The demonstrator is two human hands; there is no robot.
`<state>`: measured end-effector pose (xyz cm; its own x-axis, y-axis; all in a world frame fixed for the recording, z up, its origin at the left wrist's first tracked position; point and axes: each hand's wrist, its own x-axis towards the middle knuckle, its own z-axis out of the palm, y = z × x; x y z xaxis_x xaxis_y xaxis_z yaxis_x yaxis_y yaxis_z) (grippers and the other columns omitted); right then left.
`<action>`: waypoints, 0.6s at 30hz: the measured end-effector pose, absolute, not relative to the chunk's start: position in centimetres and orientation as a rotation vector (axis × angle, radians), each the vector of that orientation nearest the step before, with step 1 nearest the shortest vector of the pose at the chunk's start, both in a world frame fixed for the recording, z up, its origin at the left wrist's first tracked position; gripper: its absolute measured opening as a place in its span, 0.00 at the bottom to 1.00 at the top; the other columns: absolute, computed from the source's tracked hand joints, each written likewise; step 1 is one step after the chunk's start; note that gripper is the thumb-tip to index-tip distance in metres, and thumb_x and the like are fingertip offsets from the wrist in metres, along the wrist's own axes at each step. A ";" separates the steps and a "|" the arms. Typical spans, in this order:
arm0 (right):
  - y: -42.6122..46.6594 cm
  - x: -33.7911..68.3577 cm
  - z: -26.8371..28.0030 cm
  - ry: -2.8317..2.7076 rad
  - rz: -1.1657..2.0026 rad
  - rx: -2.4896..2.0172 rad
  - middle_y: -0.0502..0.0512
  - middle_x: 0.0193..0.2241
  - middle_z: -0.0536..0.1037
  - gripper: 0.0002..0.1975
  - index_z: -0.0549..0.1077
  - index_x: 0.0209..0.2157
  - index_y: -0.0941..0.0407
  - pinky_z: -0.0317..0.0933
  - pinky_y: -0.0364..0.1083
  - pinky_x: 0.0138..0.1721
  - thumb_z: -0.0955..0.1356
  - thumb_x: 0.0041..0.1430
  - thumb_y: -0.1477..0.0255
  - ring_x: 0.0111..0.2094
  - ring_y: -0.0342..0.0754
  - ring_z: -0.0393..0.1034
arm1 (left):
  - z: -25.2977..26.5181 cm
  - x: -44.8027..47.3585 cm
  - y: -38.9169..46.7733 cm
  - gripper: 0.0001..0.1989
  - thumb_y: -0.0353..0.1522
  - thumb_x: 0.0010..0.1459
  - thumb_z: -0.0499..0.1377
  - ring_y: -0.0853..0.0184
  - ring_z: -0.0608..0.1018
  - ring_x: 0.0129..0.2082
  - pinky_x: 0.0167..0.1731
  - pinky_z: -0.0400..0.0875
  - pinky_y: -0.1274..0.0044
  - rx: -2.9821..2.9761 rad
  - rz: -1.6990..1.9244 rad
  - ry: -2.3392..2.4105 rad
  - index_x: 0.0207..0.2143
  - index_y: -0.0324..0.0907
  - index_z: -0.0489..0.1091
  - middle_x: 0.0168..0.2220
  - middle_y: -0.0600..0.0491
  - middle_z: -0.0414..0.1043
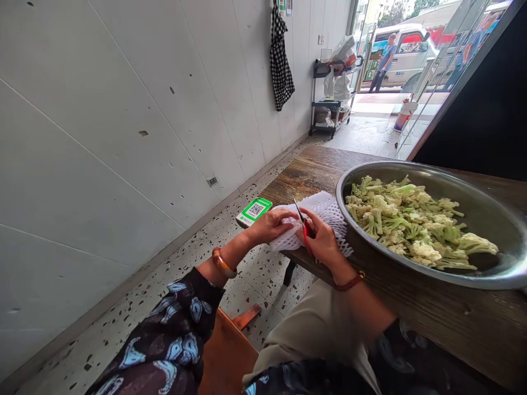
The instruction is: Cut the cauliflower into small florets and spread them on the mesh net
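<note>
My right hand (pixel 323 241) grips a pair of scissors (pixel 306 235) with red handles, the dark blades pointing up and away from me. A white foam net sleeve (pixel 325 208) lies on the table's near left corner, under and between my hands. The curved fingers and thumb of my left hand (pixel 274 225) are closed on the net's left part, close to the scissors. Just right of the net stands a large steel basin (pixel 489 211) holding many cut cauliflower florets (pixel 407 219). My right fingers partly hide the handles.
A green-bordered QR code card (pixel 256 209) sits at the left edge of the wooden table (pixel 315 164). A wooden stool (pixel 226 351) is below left. Farther off are a wall, a hanging checked apron (pixel 280 66), a cart (pixel 329 104), a bucket (pixel 405 116) and a person (pixel 385 63) outside.
</note>
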<state>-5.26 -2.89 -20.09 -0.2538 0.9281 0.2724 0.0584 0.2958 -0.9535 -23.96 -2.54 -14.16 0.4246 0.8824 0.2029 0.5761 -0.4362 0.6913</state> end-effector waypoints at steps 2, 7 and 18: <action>-2.9 -5.3 -20.2 -1.584 1.100 -0.934 0.41 0.21 0.63 0.28 0.72 0.57 0.57 0.56 0.41 0.26 0.69 0.52 0.70 0.23 0.40 0.56 | -14.2 -24.2 -2.1 0.11 0.40 0.59 0.59 0.63 0.73 0.37 0.42 0.67 0.73 2.160 0.731 1.200 0.35 0.45 0.78 0.34 0.49 0.73; -3.1 -5.1 -20.5 -1.651 1.051 -0.929 0.45 0.25 0.70 0.24 0.73 0.52 0.58 0.61 0.41 0.30 0.67 0.52 0.73 0.25 0.41 0.62 | -15.8 -25.7 -0.7 0.15 0.42 0.59 0.59 0.65 0.72 0.36 0.42 0.68 0.74 2.025 0.941 1.311 0.24 0.42 0.73 0.31 0.50 0.70; -5.3 -3.1 -20.6 -1.863 0.888 -0.981 0.49 0.31 0.78 0.22 0.73 0.51 0.54 0.66 0.43 0.36 0.65 0.54 0.76 0.31 0.44 0.72 | -20.4 -29.6 2.8 0.13 0.38 0.64 0.54 0.74 0.63 0.18 0.21 0.60 0.81 1.112 1.571 1.673 0.28 0.42 0.62 0.19 0.60 0.59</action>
<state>-3.14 -5.34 -20.64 -0.3498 0.8730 0.3398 0.2856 0.4448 -0.8489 -29.59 2.83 -20.38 -0.4822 0.8669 0.1260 0.1797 -0.0428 0.9828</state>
